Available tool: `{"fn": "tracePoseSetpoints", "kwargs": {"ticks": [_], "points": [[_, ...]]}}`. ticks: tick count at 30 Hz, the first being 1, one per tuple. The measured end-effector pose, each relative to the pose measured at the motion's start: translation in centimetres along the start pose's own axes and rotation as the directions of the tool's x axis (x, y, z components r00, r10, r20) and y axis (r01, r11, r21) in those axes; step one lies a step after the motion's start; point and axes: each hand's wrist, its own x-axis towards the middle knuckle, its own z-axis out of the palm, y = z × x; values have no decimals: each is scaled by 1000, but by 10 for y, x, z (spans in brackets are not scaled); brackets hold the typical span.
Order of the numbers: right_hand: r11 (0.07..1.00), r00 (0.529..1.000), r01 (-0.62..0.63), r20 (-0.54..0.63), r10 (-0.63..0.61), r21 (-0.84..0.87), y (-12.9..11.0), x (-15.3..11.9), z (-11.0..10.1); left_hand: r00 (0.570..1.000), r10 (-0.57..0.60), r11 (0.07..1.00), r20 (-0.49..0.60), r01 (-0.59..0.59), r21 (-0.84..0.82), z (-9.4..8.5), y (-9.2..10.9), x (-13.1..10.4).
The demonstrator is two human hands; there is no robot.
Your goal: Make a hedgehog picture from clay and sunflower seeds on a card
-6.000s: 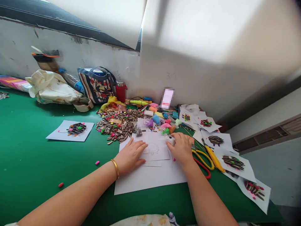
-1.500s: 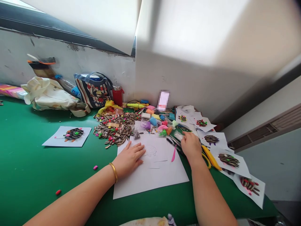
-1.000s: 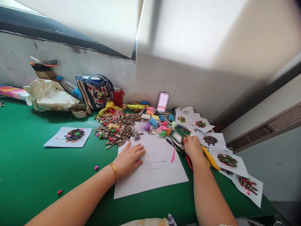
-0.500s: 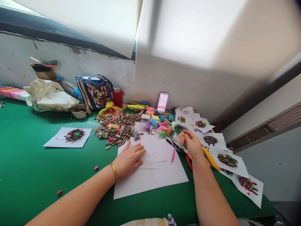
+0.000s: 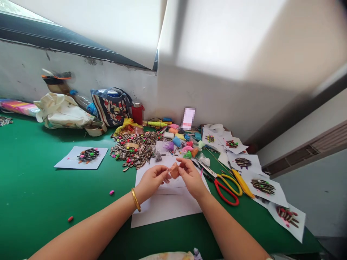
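Between my two hands, above the white paper [image 5: 162,213], is a small plastic bag of orange-brown modelling clay [image 5: 174,170]. My left hand [image 5: 154,180], with a gold bangle at the wrist, pinches the bag's clear plastic edge. The fingers of my right hand [image 5: 193,179] close on the clay side of the bag. Beneath the hands, the drawing on the smaller sheet is mostly covered. Beyond them lies a heap of striped sunflower seeds [image 5: 135,150] mixed with coloured clay bits. Packets of coloured clay, one of them purple [image 5: 168,145], lie beside the heap.
Scissors with red and yellow handles [image 5: 226,187] and a yellow cutter [image 5: 243,184] lie to the right. Several seed-decorated sheets [image 5: 271,195] line the right edge; another sheet [image 5: 101,155] lies left. A cloth bag [image 5: 111,106] and red bottle [image 5: 137,113] stand by the wall.
My right hand has brought the clay bag from the right to above the paper. My left hand has lifted off the drawing and taken hold of the bag too. The scissors are now uncovered.
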Motion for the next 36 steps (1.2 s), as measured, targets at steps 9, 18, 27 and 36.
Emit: {"fn": "tracePoseSetpoints", "kwargs": {"ticks": [9, 18, 27, 36], "points": [[941, 922, 245, 356, -152, -233, -22, -4, -3, 998, -56, 998, -10, 56, -25, -3, 9, 4], [883, 981, 170, 163, -108, -438, -6, 4, -22, 994, -106, 993, 4, 106, -49, -3, 26, -2], [852, 997, -56, -79, 17, -520, 18, 19, -49, 996, -69, 994, -63, 63, -88, 5, 6, 0], [513, 969, -226, -136, 208, -828, 25, 23, -86, 986, 107, 993, -130, -98, 71, -11, -24, 2]]}}
